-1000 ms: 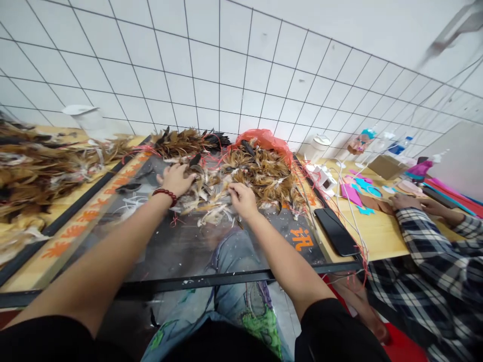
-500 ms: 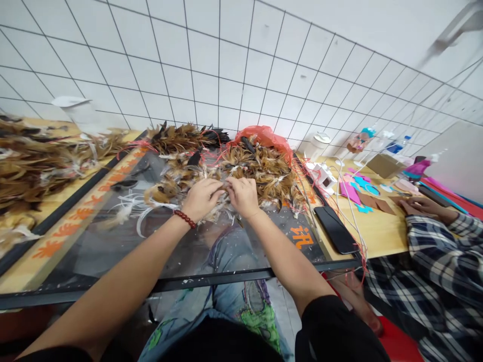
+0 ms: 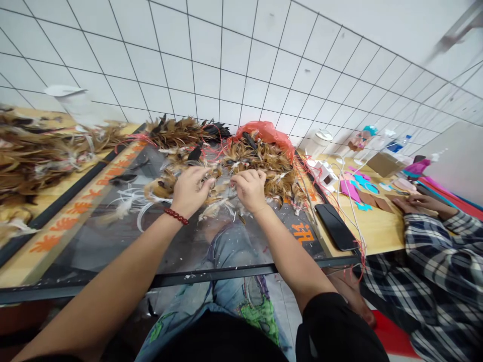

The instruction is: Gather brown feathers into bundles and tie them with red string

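Over the glass-topped table, my left hand (image 3: pixel 191 191), with a dark red bead bracelet (image 3: pixel 176 216) at its wrist, is curled with thumb and fingertips close to brown feathers. What lies between those fingers is hard to make out. To its right, my right hand (image 3: pixel 249 190) is closed in a pinch; anything in it is too small to name. A gap separates the two hands. Loose pale feathers (image 3: pixel 217 207) lie below and between them. A heap of brown feathers (image 3: pixel 260 161) rises just beyond my right hand. White plastic-looking strips (image 3: pixel 138 201) lie left of my left hand.
A red plastic bag (image 3: pixel 266 133) sits behind the heap. More feathers (image 3: pixel 45 151) cover the left table. To the right are a black phone (image 3: pixel 335 226), white cables, a white power adapter (image 3: pixel 322 173) and coloured cutouts (image 3: pixel 364 186). A co-worker's hands (image 3: pixel 418 203) rest at far right.
My hands have moved apart from nearly touching. The left went left, the right shifted slightly right, and pale feathers now show in the gap.
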### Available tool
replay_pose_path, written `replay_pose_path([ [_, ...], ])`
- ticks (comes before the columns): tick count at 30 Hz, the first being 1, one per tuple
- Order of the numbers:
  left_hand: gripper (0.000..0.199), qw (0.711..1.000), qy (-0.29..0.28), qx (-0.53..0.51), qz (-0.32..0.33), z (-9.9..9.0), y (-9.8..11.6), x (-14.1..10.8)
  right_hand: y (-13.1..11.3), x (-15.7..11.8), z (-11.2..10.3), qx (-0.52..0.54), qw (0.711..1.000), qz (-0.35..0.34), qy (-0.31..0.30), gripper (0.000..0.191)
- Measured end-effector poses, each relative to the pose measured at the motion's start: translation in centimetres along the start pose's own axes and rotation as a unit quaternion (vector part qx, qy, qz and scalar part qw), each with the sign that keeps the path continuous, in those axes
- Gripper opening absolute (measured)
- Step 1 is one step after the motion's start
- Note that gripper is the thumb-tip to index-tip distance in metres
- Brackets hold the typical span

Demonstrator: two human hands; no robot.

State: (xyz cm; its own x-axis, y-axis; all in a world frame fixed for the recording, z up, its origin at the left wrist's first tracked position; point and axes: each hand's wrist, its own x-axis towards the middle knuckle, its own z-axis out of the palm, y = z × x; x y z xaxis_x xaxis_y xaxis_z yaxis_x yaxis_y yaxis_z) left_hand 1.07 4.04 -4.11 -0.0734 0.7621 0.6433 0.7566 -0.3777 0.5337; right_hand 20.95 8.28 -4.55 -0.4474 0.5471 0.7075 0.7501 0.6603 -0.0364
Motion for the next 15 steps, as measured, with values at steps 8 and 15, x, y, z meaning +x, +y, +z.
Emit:
replay_pose_path([
  [8, 0.014, 0.982, -0.075, -0.115, -0.126, 1.1, -0.3, -0.4, -0.4, -0.3, 0.5, 0.005, 0.998, -0.040, -0.038, 0.020],
  [15, 0.012, 0.825, 0.086, -0.421, -0.368, 0.0, 0.0, 1.2, 0.6, -0.1, 0.3, 0.054, 0.992, 0.115, -0.006, 0.026],
])
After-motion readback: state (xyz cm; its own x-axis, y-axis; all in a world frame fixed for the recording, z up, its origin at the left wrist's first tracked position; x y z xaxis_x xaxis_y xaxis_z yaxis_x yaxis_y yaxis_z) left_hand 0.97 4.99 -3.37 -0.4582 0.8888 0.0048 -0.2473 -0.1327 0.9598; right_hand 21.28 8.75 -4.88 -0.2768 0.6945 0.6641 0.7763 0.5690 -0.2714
